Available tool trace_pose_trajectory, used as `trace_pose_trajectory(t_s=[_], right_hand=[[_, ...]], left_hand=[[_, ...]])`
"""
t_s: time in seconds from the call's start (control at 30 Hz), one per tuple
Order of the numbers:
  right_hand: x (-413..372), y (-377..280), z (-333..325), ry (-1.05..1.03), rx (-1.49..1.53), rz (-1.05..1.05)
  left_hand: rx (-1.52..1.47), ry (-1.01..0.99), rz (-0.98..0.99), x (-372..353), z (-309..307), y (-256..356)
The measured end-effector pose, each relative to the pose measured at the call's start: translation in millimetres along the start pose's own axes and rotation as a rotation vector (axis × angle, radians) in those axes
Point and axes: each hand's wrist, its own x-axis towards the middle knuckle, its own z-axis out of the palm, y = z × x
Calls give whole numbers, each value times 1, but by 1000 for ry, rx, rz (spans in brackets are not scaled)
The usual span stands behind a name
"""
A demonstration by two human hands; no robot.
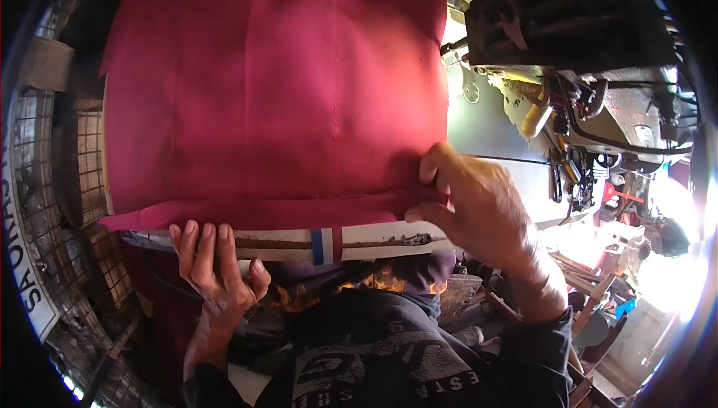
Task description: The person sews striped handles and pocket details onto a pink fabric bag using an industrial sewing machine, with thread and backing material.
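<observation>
A large red sheet of smooth covering material (pixel 299 94) fills the upper middle of the head view. Stitch-like lines run down it, and its near edge is folded into a flap (pixel 262 212). Below the flap shows a pale edge strip (pixel 381 240) with a brown line along it and a blue, white and red striped band (pixel 327 246) across it. My left hand (pixel 217 273) has its fingers stretched up against the pale strip, fingertips at the flap, thumb apart. At the right end, my right hand (pixel 479 202) grips the red sheet's folded edge between thumb and bent fingers.
Right of the red sheet lies a grey surface (pixel 497 135) with a yellow-handled tool (pixel 536 116) and several other tools. A dark box-like machine part (pixel 568 19) stands at the upper right. Wire mesh (pixel 93 154) lines the left. Wood pieces (pixel 591 281) sit at the lower right.
</observation>
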Motion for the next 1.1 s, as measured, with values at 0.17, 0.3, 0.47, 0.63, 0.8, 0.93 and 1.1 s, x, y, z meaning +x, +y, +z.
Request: trace_pose_trajectory(t_s=[0.17, 0.3, 0.47, 0.63, 0.8, 0.93, 1.1], right_hand=[[-1, -7, 0, 188, -167, -153], [-20, -1, 23, 331, -174, -220], [-34, 1, 38, 405, -392, -381], [-52, -8, 66, 440, -495, -438], [-61, -7, 74, 249, -289, -332], [-61, -22, 85, 254, -329, -281], [-53, -50, 96, 239, -415, -171]], left_hand=[[11, -3, 13, 8, -3, 1], [37, -20, -10, 11, -8, 5], [32, -43, -14, 17, -16, 8], [11, -30, -35, 17, -14, 11], [-19, -31, -54, 20, -16, 12], [-35, -92, -48, 21, -25, 7], [20, -223, -37, 31, -36, 21]])
